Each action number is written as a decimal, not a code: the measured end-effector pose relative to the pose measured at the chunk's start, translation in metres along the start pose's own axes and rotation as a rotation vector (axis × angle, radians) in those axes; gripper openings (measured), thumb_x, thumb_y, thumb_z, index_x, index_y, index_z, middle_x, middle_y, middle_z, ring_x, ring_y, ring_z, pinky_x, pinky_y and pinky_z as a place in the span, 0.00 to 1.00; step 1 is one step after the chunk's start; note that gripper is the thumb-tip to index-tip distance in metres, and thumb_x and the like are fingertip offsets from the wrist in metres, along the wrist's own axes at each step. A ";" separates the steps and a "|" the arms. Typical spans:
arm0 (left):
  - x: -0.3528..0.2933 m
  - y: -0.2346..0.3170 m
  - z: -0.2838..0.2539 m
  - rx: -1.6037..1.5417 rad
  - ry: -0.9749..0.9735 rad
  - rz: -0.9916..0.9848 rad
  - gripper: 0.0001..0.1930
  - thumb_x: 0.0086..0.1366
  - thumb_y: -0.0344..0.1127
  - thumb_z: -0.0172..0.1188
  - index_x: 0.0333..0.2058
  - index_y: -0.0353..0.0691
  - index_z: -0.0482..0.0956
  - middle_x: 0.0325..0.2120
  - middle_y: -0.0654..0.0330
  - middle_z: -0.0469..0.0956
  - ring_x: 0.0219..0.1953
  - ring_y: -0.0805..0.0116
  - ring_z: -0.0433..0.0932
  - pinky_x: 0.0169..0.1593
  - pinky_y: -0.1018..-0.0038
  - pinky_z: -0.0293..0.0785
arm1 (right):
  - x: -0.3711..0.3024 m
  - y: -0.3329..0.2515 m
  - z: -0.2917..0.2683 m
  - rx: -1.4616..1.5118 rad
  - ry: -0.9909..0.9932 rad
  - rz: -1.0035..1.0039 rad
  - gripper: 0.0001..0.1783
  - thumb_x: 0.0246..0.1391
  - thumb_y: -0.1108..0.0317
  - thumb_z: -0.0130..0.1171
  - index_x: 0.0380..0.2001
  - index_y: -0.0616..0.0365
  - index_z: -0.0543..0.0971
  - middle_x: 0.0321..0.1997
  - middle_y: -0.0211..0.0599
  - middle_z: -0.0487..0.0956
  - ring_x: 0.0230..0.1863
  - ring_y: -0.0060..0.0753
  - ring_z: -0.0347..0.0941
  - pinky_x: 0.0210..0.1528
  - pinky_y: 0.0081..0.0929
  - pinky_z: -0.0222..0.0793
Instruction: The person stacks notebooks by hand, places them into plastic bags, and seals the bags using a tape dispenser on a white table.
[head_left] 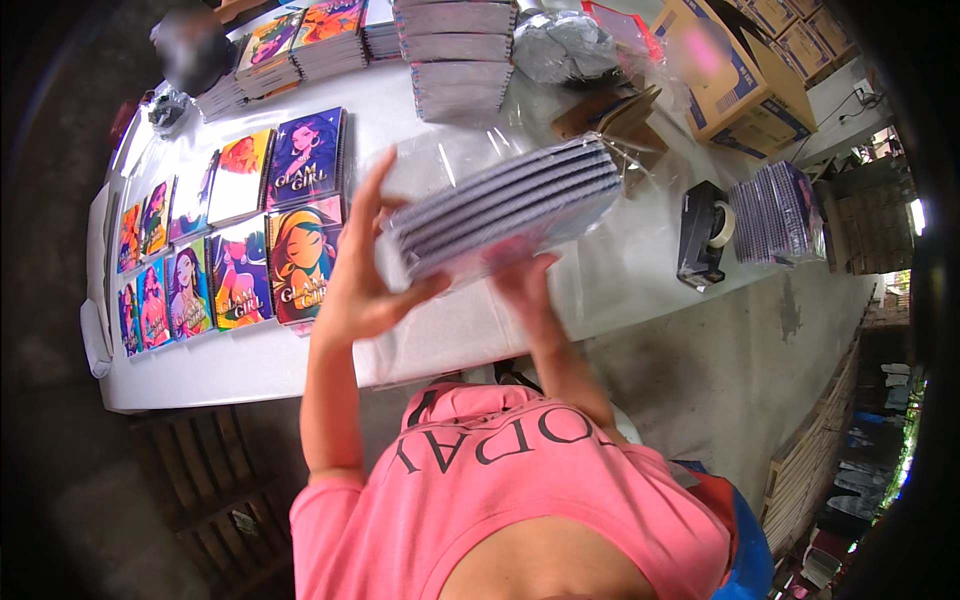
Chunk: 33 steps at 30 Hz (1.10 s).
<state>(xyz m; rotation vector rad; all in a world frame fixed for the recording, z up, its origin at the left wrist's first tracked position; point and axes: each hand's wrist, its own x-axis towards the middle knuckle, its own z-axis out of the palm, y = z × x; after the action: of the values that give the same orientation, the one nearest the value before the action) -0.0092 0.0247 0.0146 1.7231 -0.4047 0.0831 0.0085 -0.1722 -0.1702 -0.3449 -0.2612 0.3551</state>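
A bundle of spiral notebooks in clear plastic wrap is held tilted above the white table, its right end higher. My left hand grips the left end, fingers up along the side and thumb under the near edge. From below, my right hand supports the bundle's middle; its fingers are partly hidden beneath the notebooks. Clear plastic film spreads just behind the bundle. To the left lie two rows of illustrated notebooks with colourful covers, the nearest column close to my left hand.
Tall wrapped notebook stacks stand at the back. Right of me are a black tape dispenser, another wrapped bundle and an open cardboard box. Crumpled plastic lies behind. Another person's arm shows at the top left.
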 end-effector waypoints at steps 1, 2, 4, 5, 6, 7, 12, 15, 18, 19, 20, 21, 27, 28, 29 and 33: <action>-0.018 -0.009 0.000 0.369 -0.025 0.017 0.55 0.40 0.32 0.72 0.65 0.44 0.47 0.49 0.49 0.68 0.53 0.57 0.68 0.56 0.54 0.61 | 0.009 -0.022 -0.002 -0.085 -0.056 -0.130 0.39 0.45 0.50 0.67 0.57 0.54 0.66 0.57 0.34 0.69 0.60 0.32 0.62 0.61 0.36 0.61; -0.036 -0.019 0.001 0.740 -0.046 0.026 0.53 0.41 0.32 0.72 0.64 0.44 0.49 0.50 0.50 0.66 0.55 0.57 0.66 0.56 0.53 0.61 | 0.013 -0.041 0.006 -0.259 0.011 -0.142 0.40 0.42 0.53 0.70 0.57 0.56 0.65 0.57 0.34 0.69 0.59 0.32 0.63 0.61 0.34 0.61; -0.050 -0.051 0.040 0.807 0.153 -0.054 0.43 0.43 0.31 0.70 0.60 0.41 0.60 0.51 0.50 0.67 0.53 0.54 0.68 0.53 0.57 0.66 | 0.012 -0.068 -0.037 -0.512 0.201 0.024 0.46 0.36 0.60 0.74 0.58 0.58 0.63 0.58 0.35 0.67 0.59 0.32 0.63 0.62 0.33 0.59; -0.057 -0.085 0.047 0.625 0.140 -0.133 0.41 0.46 0.31 0.69 0.59 0.40 0.60 0.52 0.48 0.66 0.54 0.51 0.67 0.57 0.57 0.58 | 0.009 -0.069 -0.052 -0.631 0.299 0.114 0.49 0.32 0.63 0.76 0.59 0.58 0.62 0.58 0.35 0.67 0.59 0.33 0.62 0.63 0.33 0.58; -0.066 -0.121 0.049 0.448 0.134 -0.215 0.39 0.48 0.30 0.68 0.58 0.38 0.59 0.53 0.47 0.65 0.55 0.47 0.66 0.61 0.56 0.51 | 0.010 -0.065 -0.040 -0.731 0.269 0.152 0.52 0.30 0.66 0.77 0.60 0.58 0.61 0.59 0.35 0.66 0.60 0.33 0.62 0.63 0.33 0.57; -0.070 -0.131 0.045 0.391 0.138 -0.232 0.38 0.47 0.31 0.69 0.57 0.36 0.61 0.51 0.46 0.66 0.53 0.48 0.67 0.59 0.58 0.56 | 0.014 -0.065 -0.013 -0.828 0.232 0.193 0.54 0.27 0.68 0.78 0.61 0.58 0.60 0.59 0.35 0.66 0.60 0.33 0.61 0.64 0.33 0.56; -0.039 -0.080 0.049 0.343 0.414 0.069 0.38 0.39 0.40 0.77 0.50 0.35 0.69 0.47 0.51 0.74 0.56 0.51 0.66 0.59 0.60 0.60 | 0.032 -0.097 0.074 -0.972 -0.134 -0.110 0.54 0.21 0.64 0.80 0.59 0.52 0.66 0.66 0.39 0.60 0.68 0.36 0.51 0.67 0.35 0.50; -0.015 -0.033 0.047 0.409 0.585 0.491 0.27 0.40 0.45 0.74 0.41 0.48 0.77 0.57 0.52 0.62 0.62 0.50 0.59 0.64 0.47 0.42 | 0.051 -0.134 0.111 -1.280 -0.378 -0.236 0.32 0.21 0.61 0.79 0.39 0.45 0.80 0.67 0.39 0.59 0.70 0.41 0.45 0.68 0.39 0.44; -0.009 -0.015 0.056 0.776 0.450 0.659 0.12 0.44 0.45 0.70 0.30 0.56 0.81 0.54 0.64 0.67 0.62 0.56 0.60 0.64 0.40 0.27 | 0.065 -0.161 0.161 -1.712 -0.668 -0.246 0.13 0.24 0.60 0.77 0.20 0.42 0.84 0.67 0.38 0.60 0.71 0.46 0.43 0.68 0.46 0.40; -0.007 -0.011 0.061 0.920 0.394 0.666 0.09 0.46 0.45 0.69 0.27 0.58 0.81 0.51 0.70 0.71 0.62 0.59 0.62 0.64 0.39 0.24 | 0.067 -0.161 0.168 -1.772 -0.727 -0.250 0.13 0.26 0.56 0.76 0.18 0.45 0.84 0.67 0.39 0.61 0.70 0.47 0.45 0.67 0.50 0.38; -0.007 -0.009 0.063 0.921 0.384 0.660 0.08 0.47 0.45 0.68 0.27 0.59 0.81 0.47 0.74 0.73 0.61 0.61 0.64 0.63 0.39 0.23 | 0.067 -0.164 0.176 -1.951 -0.749 -0.173 0.15 0.26 0.54 0.74 0.21 0.46 0.84 0.67 0.42 0.59 0.70 0.49 0.45 0.67 0.49 0.40; -0.008 -0.007 0.065 0.923 0.373 0.653 0.06 0.47 0.44 0.67 0.27 0.60 0.80 0.42 0.78 0.75 0.59 0.63 0.66 0.63 0.39 0.22 | 0.065 -0.168 0.185 -2.129 -0.768 -0.091 0.18 0.26 0.53 0.73 0.24 0.47 0.84 0.67 0.46 0.58 0.70 0.50 0.46 0.67 0.48 0.42; -0.014 -0.004 0.070 0.854 0.502 0.620 0.12 0.42 0.48 0.72 0.17 0.59 0.75 0.32 0.77 0.74 0.55 0.67 0.70 0.63 0.40 0.25 | 0.066 -0.203 0.185 -1.774 -0.183 -0.341 0.42 0.28 0.47 0.73 0.51 0.50 0.74 0.64 0.38 0.63 0.64 0.43 0.59 0.63 0.54 0.53; -0.015 -0.001 0.070 0.850 0.511 0.607 0.11 0.42 0.48 0.72 0.17 0.58 0.76 0.33 0.75 0.74 0.55 0.64 0.69 0.64 0.43 0.29 | 0.062 -0.208 0.178 -1.626 -0.135 -0.334 0.45 0.27 0.48 0.74 0.53 0.51 0.73 0.63 0.37 0.65 0.63 0.41 0.60 0.63 0.51 0.54; -0.017 0.003 0.067 0.855 0.518 0.591 0.11 0.42 0.47 0.73 0.17 0.58 0.78 0.33 0.73 0.74 0.55 0.61 0.68 0.65 0.47 0.32 | 0.059 -0.212 0.168 -1.468 -0.094 -0.331 0.47 0.27 0.50 0.74 0.55 0.53 0.71 0.62 0.36 0.66 0.62 0.39 0.62 0.63 0.49 0.55; -0.017 0.007 0.063 0.741 0.536 0.649 0.12 0.40 0.49 0.73 0.21 0.54 0.82 0.36 0.62 0.69 0.55 0.57 0.65 0.62 0.53 0.48 | 0.021 -0.155 0.089 -1.667 -0.334 -0.139 0.44 0.25 0.61 0.77 0.52 0.56 0.73 0.55 0.34 0.74 0.59 0.35 0.66 0.64 0.33 0.57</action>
<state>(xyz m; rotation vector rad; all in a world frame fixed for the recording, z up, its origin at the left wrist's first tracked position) -0.0377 -0.0330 0.0043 2.1086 -0.5515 1.2686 0.0457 -0.2756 -0.0272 -1.9012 -0.8857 -0.0324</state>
